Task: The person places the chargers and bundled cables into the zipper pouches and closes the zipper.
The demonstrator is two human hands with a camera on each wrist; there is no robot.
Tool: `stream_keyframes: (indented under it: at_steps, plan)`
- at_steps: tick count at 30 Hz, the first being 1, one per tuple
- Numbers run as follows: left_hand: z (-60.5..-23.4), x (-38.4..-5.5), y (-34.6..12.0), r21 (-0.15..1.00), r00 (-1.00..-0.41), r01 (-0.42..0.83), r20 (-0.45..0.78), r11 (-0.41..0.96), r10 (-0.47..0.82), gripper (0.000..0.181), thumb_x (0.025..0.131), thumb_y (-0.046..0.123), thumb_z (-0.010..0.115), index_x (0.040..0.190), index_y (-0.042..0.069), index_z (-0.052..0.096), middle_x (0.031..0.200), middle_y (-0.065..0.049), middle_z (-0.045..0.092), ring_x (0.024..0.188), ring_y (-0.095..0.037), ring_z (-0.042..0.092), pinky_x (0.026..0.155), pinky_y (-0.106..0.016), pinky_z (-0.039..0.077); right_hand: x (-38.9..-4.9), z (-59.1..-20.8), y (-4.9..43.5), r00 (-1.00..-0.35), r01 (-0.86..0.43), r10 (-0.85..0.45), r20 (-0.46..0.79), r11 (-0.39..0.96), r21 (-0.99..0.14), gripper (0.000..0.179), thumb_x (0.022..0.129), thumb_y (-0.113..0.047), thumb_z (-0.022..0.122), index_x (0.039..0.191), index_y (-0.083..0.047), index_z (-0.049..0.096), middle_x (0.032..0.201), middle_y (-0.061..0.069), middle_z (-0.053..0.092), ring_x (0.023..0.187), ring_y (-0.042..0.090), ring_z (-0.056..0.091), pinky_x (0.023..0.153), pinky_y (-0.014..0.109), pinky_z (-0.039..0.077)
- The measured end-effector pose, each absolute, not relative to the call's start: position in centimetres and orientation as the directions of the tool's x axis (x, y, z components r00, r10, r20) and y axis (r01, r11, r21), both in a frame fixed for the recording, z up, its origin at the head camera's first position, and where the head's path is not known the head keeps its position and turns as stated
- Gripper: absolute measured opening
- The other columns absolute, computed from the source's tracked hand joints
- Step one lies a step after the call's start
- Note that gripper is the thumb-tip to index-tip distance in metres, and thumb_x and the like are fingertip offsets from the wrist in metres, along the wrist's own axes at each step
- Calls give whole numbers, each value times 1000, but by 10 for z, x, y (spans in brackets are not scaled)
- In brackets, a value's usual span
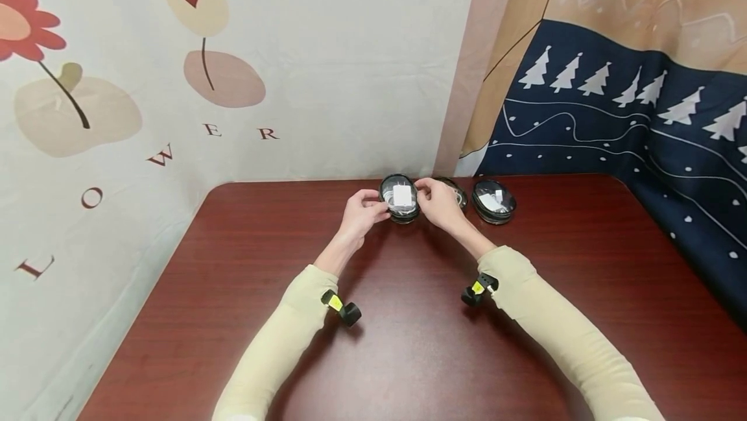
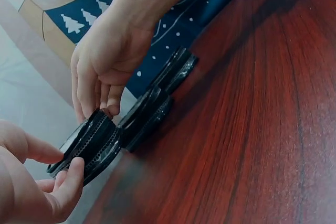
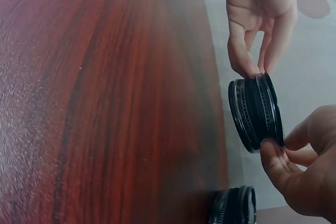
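Observation:
A round black case point(image 1: 401, 195) with a clear top and a white patch inside is held up at the table's far edge. My left hand point(image 1: 358, 218) pinches its left side between thumb and fingers. On its opposite side, my right hand point(image 1: 441, 205) grips the rim with its fingertips. The left wrist view shows the held case point(image 2: 97, 142) edge-on, with toothed zipper-like lines around its black side. A second similar case point(image 1: 459, 195) lies partly hidden behind my right hand. Further right is a third case point(image 1: 494, 200) with a clear top.
The dark red wooden table point(image 1: 397, 343) ends just behind the cases. A pale printed cloth point(image 1: 350, 71) hangs at the back, and a navy cloth with white trees point(image 1: 583, 116) hangs at the right. Each sleeve carries a small black wrist device point(image 1: 344, 309).

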State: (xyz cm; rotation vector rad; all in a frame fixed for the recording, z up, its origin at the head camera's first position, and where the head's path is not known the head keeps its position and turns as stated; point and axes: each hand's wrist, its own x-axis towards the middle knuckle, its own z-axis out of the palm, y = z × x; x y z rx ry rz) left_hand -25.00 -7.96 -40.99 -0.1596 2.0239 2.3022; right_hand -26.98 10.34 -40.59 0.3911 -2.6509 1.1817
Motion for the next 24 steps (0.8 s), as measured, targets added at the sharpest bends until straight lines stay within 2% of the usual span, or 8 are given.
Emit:
stream_keyframes:
  at_steps: [5, 9, 14, 21, 24]
  plan:
    - [-413, -255, -80, 981, -989, -141, -144, -131, -19, 36, 90, -13, 64, 124, -13, 51, 89, -13, 59, 64, -12, 66, 80, -33, 59, -271, -415, 99, -930, -344, -149, 337, 676, -651, 30, 90, 1, 51, 113, 8, 69, 94, 19, 70, 84, 31, 63, 82, 45, 50]
    - [-414, -257, -79, 979, -987, -155, -158, -131, -18, 38, 89, -13, 64, 125, -14, 49, 90, -14, 57, 64, -12, 66, 75, -28, 59, -271, -422, 97, -917, -366, -155, 367, 693, -622, 27, 89, 4, 51, 109, 11, 68, 95, 22, 71, 88, 34, 67, 84, 47, 51]
    - [-417, -258, -76, 978, -986, -161, -164, -134, -9, 42, 87, -17, 60, 126, -17, 45, 92, -16, 56, 64, -13, 64, 71, -24, 59, -273, -428, 98, -916, -365, -151, 372, 701, -613, 26, 88, 6, 52, 107, 12, 69, 94, 22, 72, 90, 34, 68, 90, 48, 48]
    - [-420, -258, -74, 972, -978, -207, -207, -112, 15, 47, 88, -16, 61, 131, -15, 42, 91, -14, 56, 72, -16, 65, 80, -29, 59, -273, -432, 99, -914, -371, -167, 370, 712, -596, 27, 88, 7, 52, 109, 13, 68, 96, 23, 72, 94, 37, 67, 95, 49, 43]
    - [-421, -258, -74, 968, -972, -234, -233, -95, 22, 49, 89, -15, 62, 133, -14, 41, 92, -14, 57, 75, -18, 67, 84, -32, 58, -272, -434, 99, -918, -370, -179, 355, 712, -597, 27, 88, 8, 52, 111, 14, 67, 98, 25, 71, 95, 37, 67, 93, 48, 47]
